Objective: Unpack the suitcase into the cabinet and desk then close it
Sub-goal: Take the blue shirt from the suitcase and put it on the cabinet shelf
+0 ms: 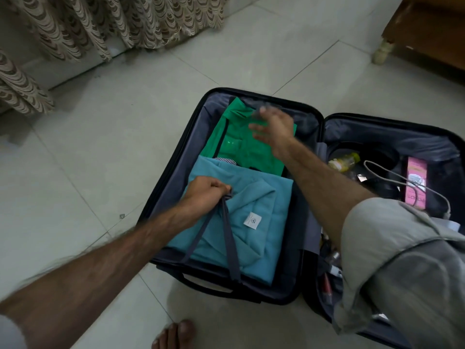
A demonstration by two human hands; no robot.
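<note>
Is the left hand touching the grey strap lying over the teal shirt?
Touching. The head view shows the left hand with fingers curled round the grey strap above the teal shirt.

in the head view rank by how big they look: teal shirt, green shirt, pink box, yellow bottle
1. teal shirt, the largest.
2. green shirt, part hidden under the right hand and the teal shirt, so its full size is unsure.
3. pink box.
4. yellow bottle, the smallest.

A floor (105, 152) of big pale tiles lies under everything; patterned curtains (75, 28) hang far past the hands; a brown wooden piece of furniture (427, 28) stands off to the right, on a pale leg (382, 50).
</note>
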